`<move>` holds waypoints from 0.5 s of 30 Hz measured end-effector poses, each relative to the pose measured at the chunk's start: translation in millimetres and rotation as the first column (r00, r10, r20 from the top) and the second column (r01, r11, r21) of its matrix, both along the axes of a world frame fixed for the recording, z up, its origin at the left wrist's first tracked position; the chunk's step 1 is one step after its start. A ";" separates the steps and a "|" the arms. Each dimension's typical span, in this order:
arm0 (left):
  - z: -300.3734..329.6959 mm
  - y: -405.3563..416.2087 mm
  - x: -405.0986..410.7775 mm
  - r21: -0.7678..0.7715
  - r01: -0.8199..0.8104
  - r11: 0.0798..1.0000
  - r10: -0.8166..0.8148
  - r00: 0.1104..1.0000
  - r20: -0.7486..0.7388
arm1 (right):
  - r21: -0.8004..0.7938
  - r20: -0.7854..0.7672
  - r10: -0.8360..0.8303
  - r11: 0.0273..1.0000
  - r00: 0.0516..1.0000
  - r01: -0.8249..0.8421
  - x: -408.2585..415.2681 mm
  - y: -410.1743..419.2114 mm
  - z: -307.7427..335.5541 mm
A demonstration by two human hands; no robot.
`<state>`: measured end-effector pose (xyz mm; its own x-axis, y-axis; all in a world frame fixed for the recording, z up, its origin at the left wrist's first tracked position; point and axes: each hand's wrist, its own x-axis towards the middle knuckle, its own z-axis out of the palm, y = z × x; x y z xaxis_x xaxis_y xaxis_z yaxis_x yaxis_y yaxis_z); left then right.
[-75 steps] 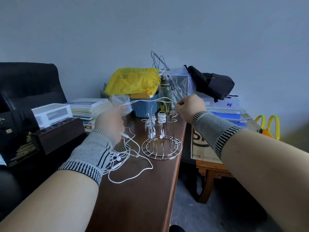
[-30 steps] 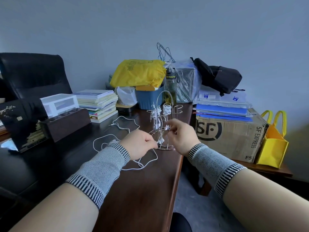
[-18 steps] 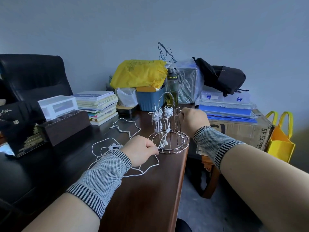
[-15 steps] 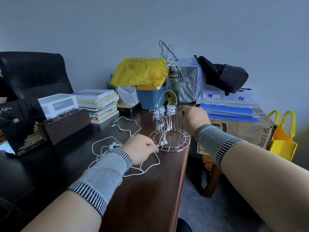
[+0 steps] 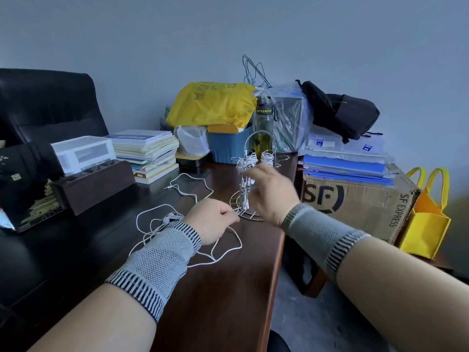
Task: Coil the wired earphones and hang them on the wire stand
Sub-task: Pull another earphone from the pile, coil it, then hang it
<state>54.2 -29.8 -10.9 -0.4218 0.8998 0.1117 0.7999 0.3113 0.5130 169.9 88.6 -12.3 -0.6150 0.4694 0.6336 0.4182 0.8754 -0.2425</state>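
Loose white wired earphones (image 5: 193, 196) sprawl near the tabletop's (image 5: 215, 301) right edge, the left hand (image 5: 210, 221) curled shut on their cord. Beside them, the wire stand (image 5: 253, 184) carries coiled sets; the right hand (image 5: 271, 195), fingers spread, hovers before it.

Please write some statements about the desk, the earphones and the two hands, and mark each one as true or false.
1. The wire stand already carries coiled earphones. True.
2. The loose earphone cable lies in a neat coil. False: it sprawls in loops over the desk.
3. The left hand is closed near the cable. True.
4. The right hand rests flat on the cardboard box. False: it is raised by the stand.
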 end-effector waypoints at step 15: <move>21.5 -7.0 0.4 0.206 -0.008 0.978 -0.009 0.997 0.079 | -0.294 -0.213 -0.199 0.947 0.957 0.132 19.7 0.4 -3.1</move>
